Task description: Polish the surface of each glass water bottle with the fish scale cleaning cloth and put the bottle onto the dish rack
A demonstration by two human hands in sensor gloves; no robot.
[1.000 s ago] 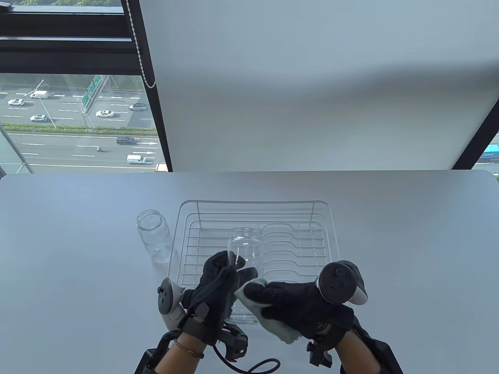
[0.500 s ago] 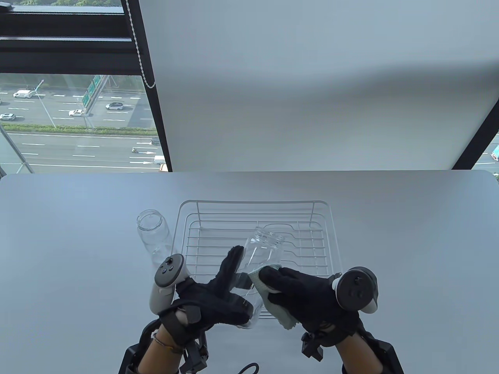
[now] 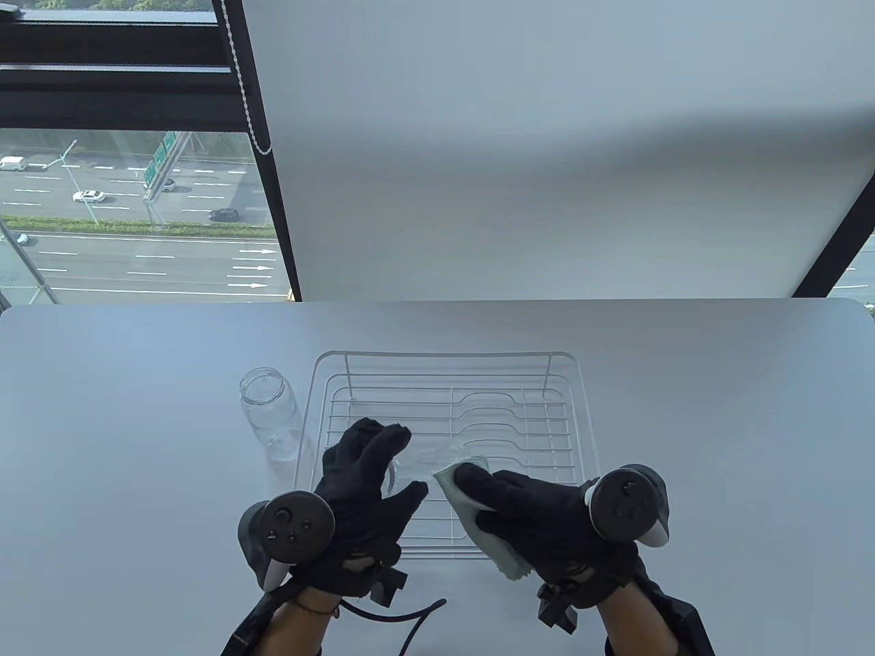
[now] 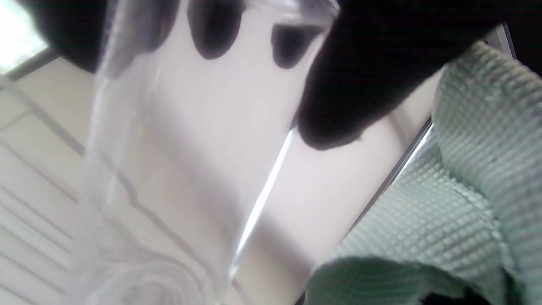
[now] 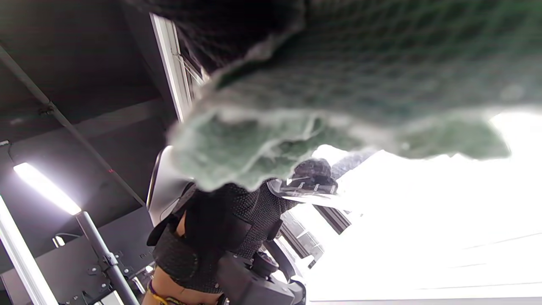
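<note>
While a grey worktop sits before a window, the left hand grips a bottle lying across the dish rack, mouth toward that hand; the right hand pinches the cloth.

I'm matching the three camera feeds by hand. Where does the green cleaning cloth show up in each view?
Table view: the cloth sits low and centre-right, under the right hand, over the rack's front edge.
Left wrist view: it fills the right side and lower right.
Right wrist view: it hangs across the top.
Shared landmark: the cloth's waffle-like weave.
</note>
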